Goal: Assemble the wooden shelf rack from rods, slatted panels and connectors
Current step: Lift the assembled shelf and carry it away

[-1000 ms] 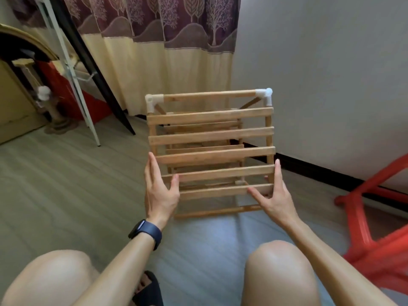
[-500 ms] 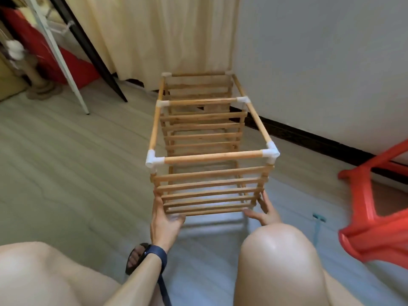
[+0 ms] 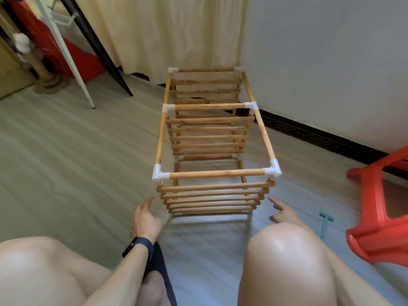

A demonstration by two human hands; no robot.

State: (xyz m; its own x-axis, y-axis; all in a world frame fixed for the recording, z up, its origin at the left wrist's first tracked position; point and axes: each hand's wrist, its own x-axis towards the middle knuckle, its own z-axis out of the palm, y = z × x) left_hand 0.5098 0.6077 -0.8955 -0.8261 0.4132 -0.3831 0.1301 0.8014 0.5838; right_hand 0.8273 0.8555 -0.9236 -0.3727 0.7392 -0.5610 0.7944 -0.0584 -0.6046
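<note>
Floor (image 3: 66, 173): rack (image 3: 217, 174) lies lengthwise; left hand (image 3: 145, 219), right hand (image 3: 284, 214) released it, grips wide, just beside.

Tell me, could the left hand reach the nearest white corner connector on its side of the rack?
Probably yes: the left hand hangs open beside the rack, just below that connector, with nothing between them.
</note>
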